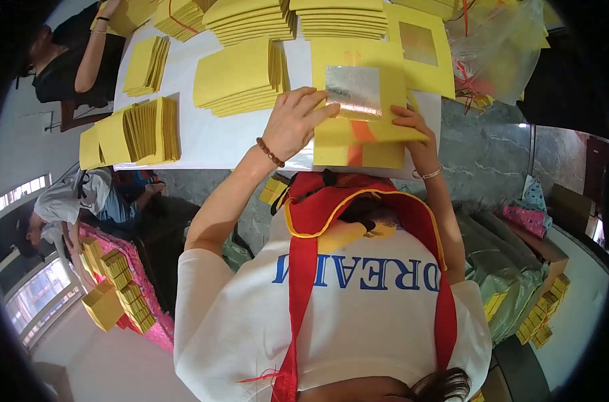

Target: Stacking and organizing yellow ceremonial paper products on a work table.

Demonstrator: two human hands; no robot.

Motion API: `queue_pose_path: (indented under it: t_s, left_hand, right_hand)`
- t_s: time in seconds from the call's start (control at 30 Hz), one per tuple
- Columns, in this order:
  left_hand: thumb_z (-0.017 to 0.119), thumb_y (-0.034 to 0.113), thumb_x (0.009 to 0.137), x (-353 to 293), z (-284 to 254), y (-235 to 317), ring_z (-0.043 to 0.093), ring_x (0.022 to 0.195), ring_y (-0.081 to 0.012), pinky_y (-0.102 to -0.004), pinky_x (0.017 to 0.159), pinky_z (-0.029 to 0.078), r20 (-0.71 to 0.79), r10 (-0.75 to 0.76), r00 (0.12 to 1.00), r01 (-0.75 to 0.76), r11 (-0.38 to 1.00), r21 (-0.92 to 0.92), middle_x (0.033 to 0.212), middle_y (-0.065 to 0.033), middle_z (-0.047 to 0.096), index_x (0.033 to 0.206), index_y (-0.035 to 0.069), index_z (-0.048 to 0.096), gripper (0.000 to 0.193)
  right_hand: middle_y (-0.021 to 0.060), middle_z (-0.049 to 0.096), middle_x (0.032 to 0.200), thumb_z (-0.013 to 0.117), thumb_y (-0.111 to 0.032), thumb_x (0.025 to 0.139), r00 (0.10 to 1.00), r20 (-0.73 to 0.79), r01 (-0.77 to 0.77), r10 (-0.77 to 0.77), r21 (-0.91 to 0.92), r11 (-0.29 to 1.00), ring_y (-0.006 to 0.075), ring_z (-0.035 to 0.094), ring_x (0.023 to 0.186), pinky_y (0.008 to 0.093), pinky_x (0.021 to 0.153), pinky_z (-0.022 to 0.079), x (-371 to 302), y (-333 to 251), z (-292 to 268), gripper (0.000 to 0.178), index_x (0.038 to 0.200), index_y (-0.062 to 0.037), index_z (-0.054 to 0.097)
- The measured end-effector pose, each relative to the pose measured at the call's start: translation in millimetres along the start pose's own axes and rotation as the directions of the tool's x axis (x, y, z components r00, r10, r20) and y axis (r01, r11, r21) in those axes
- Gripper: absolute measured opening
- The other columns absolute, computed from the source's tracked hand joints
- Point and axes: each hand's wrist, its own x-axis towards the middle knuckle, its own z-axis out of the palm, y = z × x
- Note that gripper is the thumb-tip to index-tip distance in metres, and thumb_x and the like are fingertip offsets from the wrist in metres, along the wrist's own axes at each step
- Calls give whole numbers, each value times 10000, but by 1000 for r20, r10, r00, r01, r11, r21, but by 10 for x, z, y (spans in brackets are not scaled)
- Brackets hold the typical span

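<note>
Yellow paper sheets (359, 53) lie in front of me at the table's near edge. The uppermost has a silver foil square (353, 90) and an orange band (362, 131) below it. My left hand (292, 124) rests on the sheet's left side, thumb and fingers stretched out toward the foil, with nothing gripped. At the opposite side, my right hand (418, 134) is closed on the sheet's right edge, fingers over the top, where the paper bends up. Its thumb is hidden.
Stacks of folded yellow paper (241, 77) stand across the white table (187, 124). A clear plastic bag (502, 50) lies at the far right. Another person's arm (93, 57) is at the far left; a second person (77, 197) bends over yellow bundles (120, 268) on a pink cloth.
</note>
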Motion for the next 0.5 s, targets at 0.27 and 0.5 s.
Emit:
queue_pose_path:
  t_s: [0.27,0.5]
  left_hand:
    - [546,29,725,-199,-289,232,533,977,-236,-349,810,422,21,95,995,-95,995,-31,1059,-71,589,1090,118,606,381]
    - [522,111,874,-172,-152,253,556,703,-322,-379,620,450,174,-293,940,340,816,-467,762,-167,592,924,-9,588,146]
  right_hand:
    - [70,605,1130,666,-173,747,969,135,246,-208,-427,870,260,507,1138,368,920,359,-163,-633,-7,315,1054,-122,618]
    - [84,661,901,650,-227,801,993,-60,-114,101,-308,944,203,629,795,304,707,437,-146,-554,206,312,1072,-83,596]
